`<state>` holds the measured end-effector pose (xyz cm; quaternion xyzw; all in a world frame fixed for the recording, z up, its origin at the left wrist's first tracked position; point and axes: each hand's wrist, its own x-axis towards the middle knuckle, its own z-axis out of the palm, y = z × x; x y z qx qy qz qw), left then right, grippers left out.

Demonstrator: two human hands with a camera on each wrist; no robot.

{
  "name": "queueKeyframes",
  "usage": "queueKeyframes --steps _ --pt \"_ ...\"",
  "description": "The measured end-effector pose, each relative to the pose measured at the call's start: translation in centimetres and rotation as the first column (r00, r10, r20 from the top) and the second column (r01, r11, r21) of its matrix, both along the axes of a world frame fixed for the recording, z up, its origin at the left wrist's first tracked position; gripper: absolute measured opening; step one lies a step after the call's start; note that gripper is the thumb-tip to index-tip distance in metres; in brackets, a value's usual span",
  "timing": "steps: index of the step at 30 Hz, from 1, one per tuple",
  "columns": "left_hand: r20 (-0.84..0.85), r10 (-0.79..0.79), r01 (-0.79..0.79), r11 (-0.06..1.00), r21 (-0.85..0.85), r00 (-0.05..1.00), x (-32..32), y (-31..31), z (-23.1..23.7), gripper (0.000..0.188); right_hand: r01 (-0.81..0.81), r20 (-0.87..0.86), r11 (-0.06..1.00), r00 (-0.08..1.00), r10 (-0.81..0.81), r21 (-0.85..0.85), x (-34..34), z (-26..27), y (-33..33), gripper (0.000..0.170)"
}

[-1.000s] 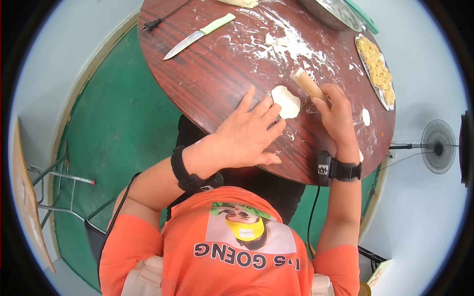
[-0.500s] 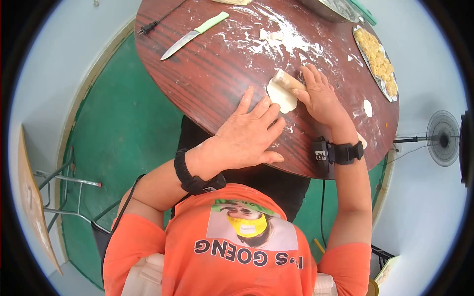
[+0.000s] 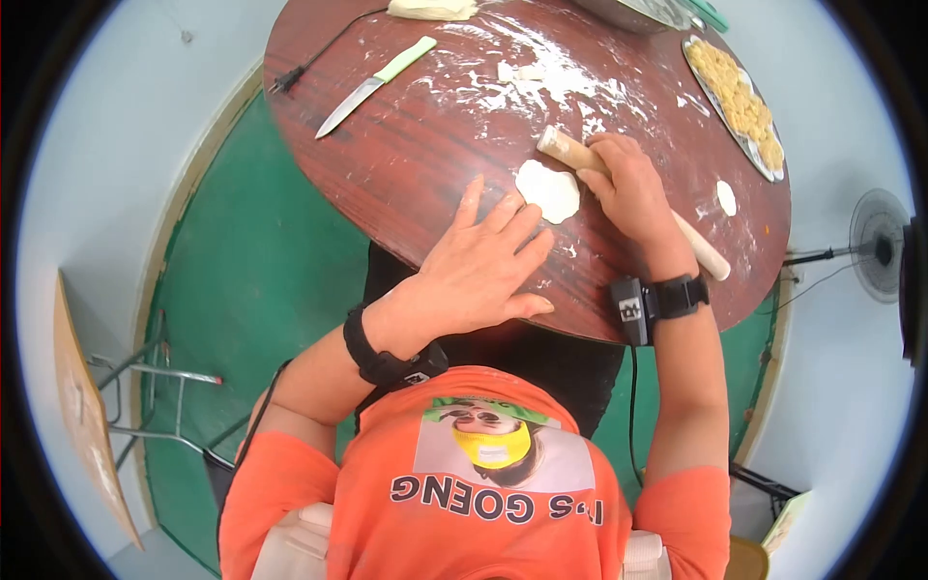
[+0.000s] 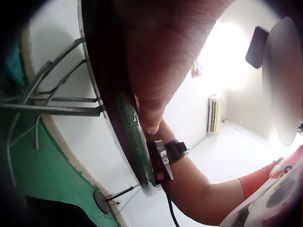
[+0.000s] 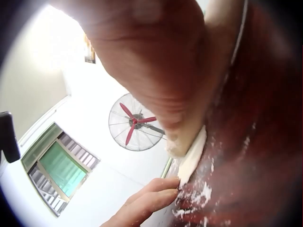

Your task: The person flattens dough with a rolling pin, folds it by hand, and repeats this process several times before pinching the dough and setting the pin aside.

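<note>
A flat, roundish dough wrapper (image 3: pixel 548 191) lies on the dark red table (image 3: pixel 416 184) in the head view. My left hand (image 3: pixel 474 271) is spread beside it, fingertips right at its near left edge. In my right hand (image 3: pixel 630 198) is a wooden rolling pin (image 3: pixel 570 150), its fingers and thumb wrapped round the middle. One floury end of the pin points to the upper left above the wrapper; the other sticks out beyond the wrist. The right wrist view shows the wrapper (image 5: pixel 193 161) edge-on, touched by left fingertips (image 5: pixel 158 189), under the pin's end.
A green-handled knife (image 3: pixel 377 87) and a black plug (image 3: pixel 287 79) lie at the table's left. Scattered flour (image 3: pixel 551 68) covers the far middle. A plate of yellow lumpy food (image 3: pixel 735 101) and a metal bowl (image 3: pixel 638 14) stand at the right rim. A white oval (image 3: pixel 726 198) lies right.
The right hand brought the rolling pin left onto the wrapper, then drew it back off the wrapper's face. The wrapper looks rounder now. The left hand stayed at its edge.
</note>
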<state>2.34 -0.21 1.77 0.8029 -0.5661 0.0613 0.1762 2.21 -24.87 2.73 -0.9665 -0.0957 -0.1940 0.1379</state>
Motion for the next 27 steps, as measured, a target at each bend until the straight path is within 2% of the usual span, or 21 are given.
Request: queueKeyframes --steps 2,4,5,8,12,15,16,18,19,20,22,27 --pt "-0.019 -0.022 0.023 0.999 0.042 1.000 0.2 0.3 0.2 0.068 0.057 -0.031 0.998 0.998 -0.056 0.037 -0.2 0.2 -0.5 0.023" --pt "-0.055 -0.042 0.039 0.997 -0.060 0.998 0.9 0.9 0.1 0.065 0.203 -0.039 0.978 0.979 -0.202 0.047 -0.4 0.8 -0.6 0.021" --pt "-0.047 -0.053 0.050 0.998 -0.045 0.998 1.4 1.1 0.3 0.065 0.245 -0.001 0.967 0.969 -0.246 0.064 -0.8 1.2 -0.7 0.020" --pt "0.036 -0.016 0.017 0.999 -0.044 0.999 3.0 1.2 1.3 0.065 0.297 0.067 0.950 0.950 -0.304 0.095 -2.3 1.9 -2.1 0.020" --pt "0.046 -0.108 0.103 0.989 0.105 0.993 3.3 -0.2 2.1 0.070 0.348 0.069 0.922 0.929 -0.364 0.172 -5.1 2.9 -3.7 0.020" --pt "-0.082 -0.161 0.175 0.962 0.210 0.984 1.9 -1.6 2.3 0.078 0.388 0.145 0.892 0.893 -0.426 0.232 -7.6 2.8 -5.1 0.020" --pt "-0.079 -0.173 0.187 0.957 0.222 0.982 1.4 -2.1 2.5 0.078 0.399 0.144 0.884 0.887 -0.439 0.244 -8.6 3.1 -5.4 0.020" --pt "-0.148 -0.298 0.319 0.936 0.147 0.943 0.3 -3.2 2.5 0.081 0.424 0.184 0.840 0.846 -0.501 0.339 -10.8 3.4 -6.0 0.021" --pt "-0.104 -0.326 0.340 0.925 0.172 0.940 -0.1 -3.9 2.7 0.084 0.430 0.264 0.838 0.811 -0.522 0.336 -11.9 3.1 -6.4 0.022" --pt "-0.106 -0.341 0.355 0.918 0.175 0.934 -0.2 -4.6 3.0 0.084 0.444 0.261 0.830 0.803 -0.536 0.338 -13.1 3.0 -6.7 0.022" --pt "0.004 -0.386 0.370 0.887 0.277 0.922 -0.1 -6.1 3.7 0.087 0.458 0.198 0.734 0.765 -0.612 0.501 -15.7 3.1 -7.2 0.023" --pt "0.005 -0.507 0.476 0.813 0.335 0.862 0.7 -9.6 2.7 0.092 0.483 0.158 0.614 0.691 -0.705 0.624 -22.0 1.5 -8.5 0.026"
